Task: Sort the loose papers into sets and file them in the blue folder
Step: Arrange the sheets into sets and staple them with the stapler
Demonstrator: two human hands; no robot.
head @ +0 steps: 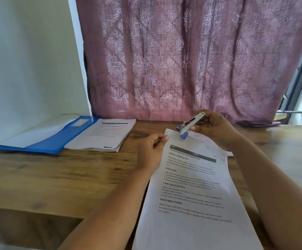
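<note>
I pinch the paper set (191, 186) at its top-left corner with my left hand (151, 150), right hand (213, 127) clamped on the stapler (189, 125), ready to staple, then file it in the blue folder (56, 136) lying open at the table's (56, 177) far left.

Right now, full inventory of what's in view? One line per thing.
folder: one, blue, lying open at the table's far left, against the wall.
paper stack: one, white printed sheets, on the table, just right of the folder and over its edge.
paper set: one, white printed sheets, in front of the person, top left corner pinched.
other sheets: count unclear, white, partly hidden beyond the paper set.
stapler: one, silver and blue, above the paper set's top edge.
table: one, brown wood, across the foreground.
curtain: one, mauve, patterned, behind the table.
wall: white, at left.
left hand: grip on the paper set's corner.
right hand: grip on the stapler.
</note>
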